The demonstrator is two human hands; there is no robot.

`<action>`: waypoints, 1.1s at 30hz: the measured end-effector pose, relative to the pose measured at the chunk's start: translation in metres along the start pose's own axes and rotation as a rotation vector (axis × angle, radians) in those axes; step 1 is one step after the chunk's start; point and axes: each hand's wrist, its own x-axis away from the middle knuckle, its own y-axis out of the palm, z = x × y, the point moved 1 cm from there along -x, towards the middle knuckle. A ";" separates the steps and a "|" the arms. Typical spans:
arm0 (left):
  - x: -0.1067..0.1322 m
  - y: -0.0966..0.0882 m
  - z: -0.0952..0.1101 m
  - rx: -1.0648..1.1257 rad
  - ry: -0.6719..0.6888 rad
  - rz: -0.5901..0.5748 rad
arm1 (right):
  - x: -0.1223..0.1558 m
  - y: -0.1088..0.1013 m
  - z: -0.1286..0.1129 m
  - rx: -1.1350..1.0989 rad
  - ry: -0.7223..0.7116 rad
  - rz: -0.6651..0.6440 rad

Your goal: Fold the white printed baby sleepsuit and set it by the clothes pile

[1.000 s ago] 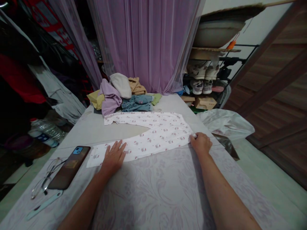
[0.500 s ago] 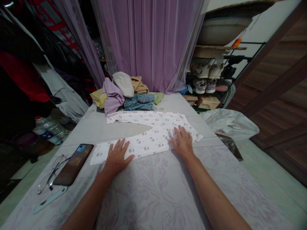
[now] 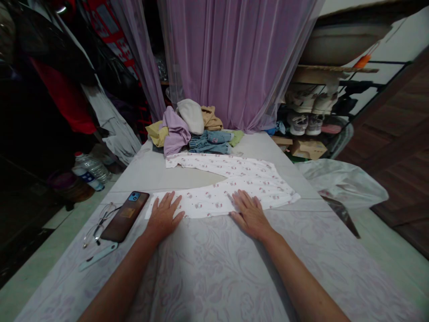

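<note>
A white sleepsuit point(image 3: 254, 181) with small pink prints lies flat across a pale grey cover point(image 3: 140, 183), its near edge along a lilac floral sheet point(image 3: 214, 277). The person's left hand point(image 3: 164, 217) and right hand point(image 3: 250, 214) rest side by side on that near edge, well apart, the fingers point(image 3: 169, 203) of both spread and pressed flat, pinching nothing. At 12 o'clock from the sleepsuit sits a heap of clothes point(image 3: 177, 134) with crumpled jeans point(image 3: 211, 142); at 9 o'clock a phone point(image 3: 125, 217) lies just beside glasses point(image 3: 98, 226), and at 3 o'clock lies a white plastic bag point(image 3: 338, 181).
</note>
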 end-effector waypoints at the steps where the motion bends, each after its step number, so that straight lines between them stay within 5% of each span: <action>1: 0.001 -0.001 0.000 -0.004 -0.007 0.003 | 0.000 0.000 -0.010 -0.012 -0.053 -0.018; 6: 0.002 -0.003 0.005 0.007 -0.033 -0.008 | 0.008 -0.002 -0.041 -0.036 -0.157 -0.116; 11: 0.002 -0.003 0.004 0.061 -0.042 0.020 | 0.019 -0.008 -0.046 -0.080 -0.229 -0.126; 14: 0.002 -0.002 0.002 0.070 -0.082 0.063 | 0.012 -0.011 -0.044 -0.086 -0.151 -0.076; 19: 0.001 -0.001 0.001 0.037 -0.141 0.074 | 0.001 -0.008 -0.027 -0.027 0.151 -0.067; 27: 0.000 0.004 -0.002 0.039 -0.124 0.093 | 0.033 -0.006 0.015 -0.067 0.168 0.090; 33: -0.001 0.002 -0.002 0.017 -0.115 0.079 | 0.018 -0.024 0.057 -0.127 0.238 0.157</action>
